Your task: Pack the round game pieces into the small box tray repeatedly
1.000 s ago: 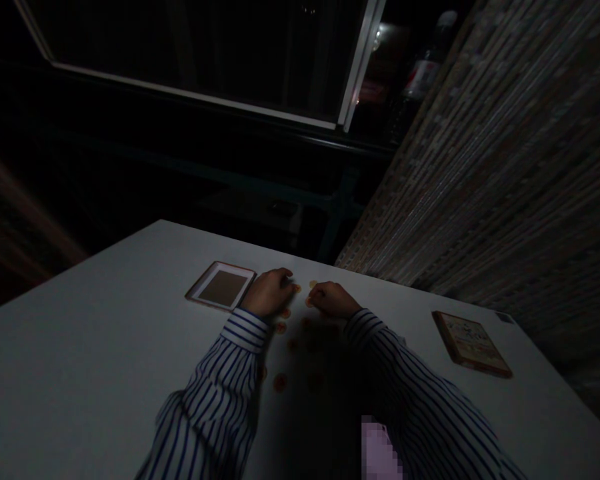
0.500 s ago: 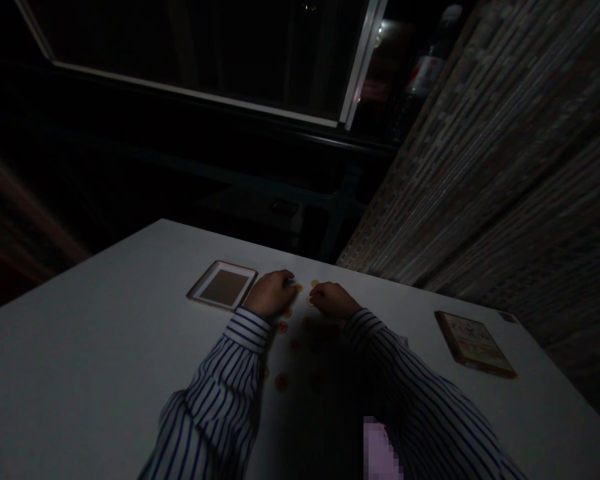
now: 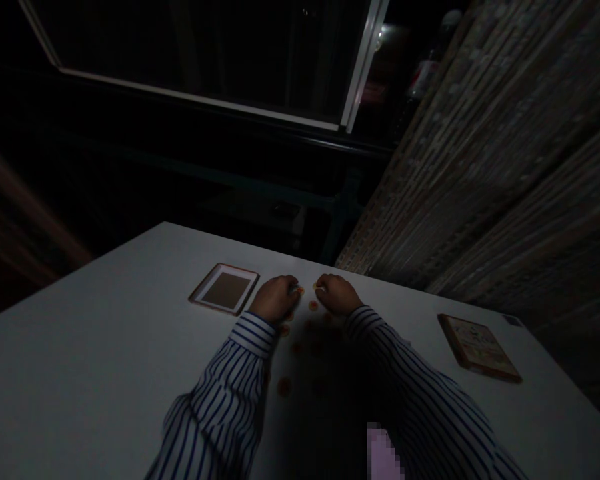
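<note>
Small round orange-and-yellow discs lie in rough rows down the middle of the white table (image 3: 130, 347). My left hand (image 3: 274, 298) is curled, thumb and fingertips closed on a disc (image 3: 301, 291) at the far end. Across a narrow gap, my right hand (image 3: 338, 295) has its fingers closed at the edge of another disc (image 3: 316, 287). Just below, between the hands, one disc (image 3: 313, 305) lies uncovered. Nearer discs, such as this one (image 3: 284, 387), sit in the shadow of my arms, and their markings are too dark to read.
Left of my left hand lies an open shallow box tray (image 3: 195, 296) with a brown inside. A box lid with a printed picture (image 3: 480, 347) lies at the right. A bead-like hanging curtain (image 3: 430, 193) borders the table's far right side. Behind it stands a bottle (image 3: 424, 77).
My right hand has moved slightly away from me, from the lower disc to the one above, uncovering the lower one. My left fingertips have come down onto their disc.
</note>
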Demonstrator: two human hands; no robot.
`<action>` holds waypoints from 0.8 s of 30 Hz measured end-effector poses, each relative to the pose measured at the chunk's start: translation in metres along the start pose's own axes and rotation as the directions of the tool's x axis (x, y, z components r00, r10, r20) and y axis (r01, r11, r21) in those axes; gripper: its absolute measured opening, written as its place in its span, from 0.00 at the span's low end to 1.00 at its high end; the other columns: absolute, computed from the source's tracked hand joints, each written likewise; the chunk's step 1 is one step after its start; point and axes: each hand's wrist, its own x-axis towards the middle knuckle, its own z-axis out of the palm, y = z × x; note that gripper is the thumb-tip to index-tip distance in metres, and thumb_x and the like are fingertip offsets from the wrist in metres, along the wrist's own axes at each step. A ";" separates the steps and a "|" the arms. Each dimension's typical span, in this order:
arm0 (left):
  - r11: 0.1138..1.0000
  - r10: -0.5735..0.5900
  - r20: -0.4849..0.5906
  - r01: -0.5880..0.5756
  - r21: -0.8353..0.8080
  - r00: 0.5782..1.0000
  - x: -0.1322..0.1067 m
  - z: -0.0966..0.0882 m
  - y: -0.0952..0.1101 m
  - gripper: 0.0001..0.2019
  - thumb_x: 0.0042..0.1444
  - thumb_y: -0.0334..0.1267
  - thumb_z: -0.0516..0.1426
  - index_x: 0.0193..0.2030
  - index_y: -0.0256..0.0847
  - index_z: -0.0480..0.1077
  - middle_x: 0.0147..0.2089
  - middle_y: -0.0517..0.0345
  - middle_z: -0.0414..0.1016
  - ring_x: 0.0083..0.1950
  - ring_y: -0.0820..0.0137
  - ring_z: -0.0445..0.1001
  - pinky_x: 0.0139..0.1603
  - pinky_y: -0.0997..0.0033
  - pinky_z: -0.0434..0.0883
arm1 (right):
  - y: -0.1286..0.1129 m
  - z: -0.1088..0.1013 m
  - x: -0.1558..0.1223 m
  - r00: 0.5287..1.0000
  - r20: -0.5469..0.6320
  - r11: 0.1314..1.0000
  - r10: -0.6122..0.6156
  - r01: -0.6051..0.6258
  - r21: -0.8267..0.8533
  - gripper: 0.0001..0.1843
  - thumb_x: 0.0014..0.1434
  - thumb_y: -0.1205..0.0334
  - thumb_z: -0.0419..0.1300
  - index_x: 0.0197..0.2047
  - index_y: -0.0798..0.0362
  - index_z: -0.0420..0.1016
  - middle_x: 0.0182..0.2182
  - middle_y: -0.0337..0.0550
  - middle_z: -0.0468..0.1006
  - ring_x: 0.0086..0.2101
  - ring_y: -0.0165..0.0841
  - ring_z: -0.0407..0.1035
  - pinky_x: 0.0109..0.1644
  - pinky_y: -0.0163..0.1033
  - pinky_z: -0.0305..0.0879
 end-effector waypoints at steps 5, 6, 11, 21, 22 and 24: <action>0.999 0.025 0.008 -0.024 -0.025 1.000 -0.001 0.001 0.003 0.14 0.51 0.39 0.51 0.43 0.40 0.69 0.43 0.51 0.74 0.44 0.66 0.71 0.44 0.71 0.64 | 0.001 0.005 0.010 1.000 0.015 0.998 0.010 -0.009 -0.065 0.13 0.51 0.59 0.52 0.40 0.53 0.69 0.39 0.47 0.73 0.41 0.37 0.63 0.41 0.38 0.55; 0.999 0.025 0.006 -0.025 -0.031 1.000 -0.001 0.000 0.004 0.13 0.51 0.39 0.51 0.43 0.40 0.69 0.43 0.51 0.74 0.44 0.67 0.71 0.44 0.72 0.64 | 0.000 0.005 0.011 1.000 0.021 0.998 0.010 -0.008 -0.066 0.13 0.51 0.60 0.52 0.40 0.53 0.69 0.39 0.47 0.73 0.40 0.37 0.64 0.40 0.38 0.55; 0.999 0.017 0.006 -0.017 -0.042 1.000 0.000 0.001 0.003 0.14 0.50 0.35 0.52 0.44 0.40 0.69 0.43 0.51 0.73 0.45 0.67 0.70 0.46 0.72 0.64 | -0.001 0.007 0.015 0.999 0.032 0.999 0.016 -0.014 -0.044 0.11 0.51 0.62 0.52 0.38 0.53 0.69 0.36 0.48 0.74 0.39 0.37 0.64 0.40 0.39 0.54; 0.999 0.028 -0.011 -0.028 -0.043 1.000 -0.001 0.002 0.003 0.14 0.50 0.34 0.51 0.44 0.40 0.68 0.44 0.51 0.73 0.45 0.67 0.70 0.47 0.71 0.64 | 0.007 0.009 0.019 1.000 0.000 0.961 -0.002 0.002 0.276 0.11 0.51 0.57 0.53 0.35 0.53 0.70 0.34 0.43 0.75 0.35 0.31 0.68 0.38 0.35 0.59; 0.999 0.031 -0.017 -0.032 -0.044 0.999 0.000 0.003 0.003 0.14 0.50 0.34 0.51 0.45 0.40 0.68 0.45 0.51 0.73 0.46 0.67 0.70 0.47 0.71 0.64 | 0.007 0.010 0.020 1.000 0.006 0.947 -0.008 0.005 0.321 0.11 0.52 0.57 0.53 0.35 0.54 0.70 0.33 0.43 0.75 0.34 0.30 0.68 0.37 0.33 0.60; 0.998 0.044 -0.037 -0.046 -0.051 0.998 0.000 0.004 0.003 0.15 0.50 0.35 0.51 0.46 0.39 0.68 0.45 0.51 0.73 0.46 0.67 0.70 0.47 0.71 0.64 | 0.007 0.010 0.021 1.000 0.018 0.919 -0.015 0.007 0.394 0.12 0.52 0.57 0.53 0.36 0.55 0.70 0.32 0.42 0.76 0.32 0.28 0.69 0.35 0.32 0.61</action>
